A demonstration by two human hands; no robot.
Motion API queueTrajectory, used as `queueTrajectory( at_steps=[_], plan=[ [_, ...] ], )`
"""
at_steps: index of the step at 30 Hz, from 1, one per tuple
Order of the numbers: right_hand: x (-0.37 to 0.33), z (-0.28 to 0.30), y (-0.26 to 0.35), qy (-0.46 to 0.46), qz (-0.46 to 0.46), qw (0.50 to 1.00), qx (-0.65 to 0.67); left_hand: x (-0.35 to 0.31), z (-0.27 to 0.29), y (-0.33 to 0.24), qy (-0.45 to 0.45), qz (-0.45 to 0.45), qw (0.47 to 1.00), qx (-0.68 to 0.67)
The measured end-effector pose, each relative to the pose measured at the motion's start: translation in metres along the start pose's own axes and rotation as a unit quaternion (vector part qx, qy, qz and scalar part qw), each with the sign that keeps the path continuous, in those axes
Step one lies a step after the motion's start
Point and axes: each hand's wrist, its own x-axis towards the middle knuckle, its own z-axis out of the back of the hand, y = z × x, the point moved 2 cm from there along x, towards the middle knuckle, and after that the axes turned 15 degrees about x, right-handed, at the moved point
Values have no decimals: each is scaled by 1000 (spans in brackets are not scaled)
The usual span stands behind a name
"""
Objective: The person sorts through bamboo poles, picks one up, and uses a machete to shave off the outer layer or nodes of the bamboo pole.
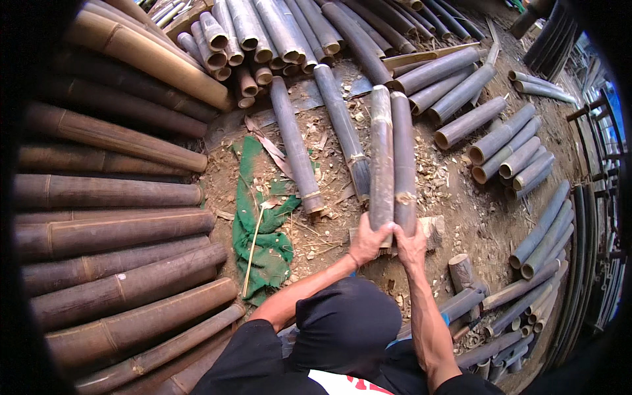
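Two bamboo pieces stand out side by side in front of me, tilted away, their near ends in my hands. My left hand (370,241) is closed round the lower end of the mottled grey-brown bamboo piece (382,158). Around the near end of the darker bamboo piece (403,155), my right hand (411,246) is wrapped. The hands touch or nearly touch at the thumbs. Beneath them a pale wooden block (433,232) shows in part. Two more bamboo pieces, one brownish (294,145) and one dark (343,131), lie just left on the ground.
Thick brown bamboo poles (112,191) are stacked along the left. Cut bamboo tubes (270,33) pile up at the back, and shorter ones (503,141) lie at right. Green cloth (260,230) and wood chips (431,174) cover the dirt. A short log (460,271) stands near my right forearm.
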Motion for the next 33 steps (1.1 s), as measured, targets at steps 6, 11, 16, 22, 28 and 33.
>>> queueTrajectory(
  at_steps=[6,11,16,22,28,33],
  plan=[
    [8,26,24,-40,198,941,-273,15,50,7,-138,-87,918,362],
    [32,-84,36,122,330,911,-215,71,121,38,-314,150,802,486],
    [68,-160,8,60,312,867,-384,93,158,60,-153,147,922,325],
    [87,-144,-1,6,191,872,-451,18,111,30,-46,182,938,-293],
    [80,-98,29,196,-134,965,109,-15,127,34,-119,2,992,46],
    [14,-12,14,222,-51,783,579,1,79,-83,18,-45,994,96]
  ],
)
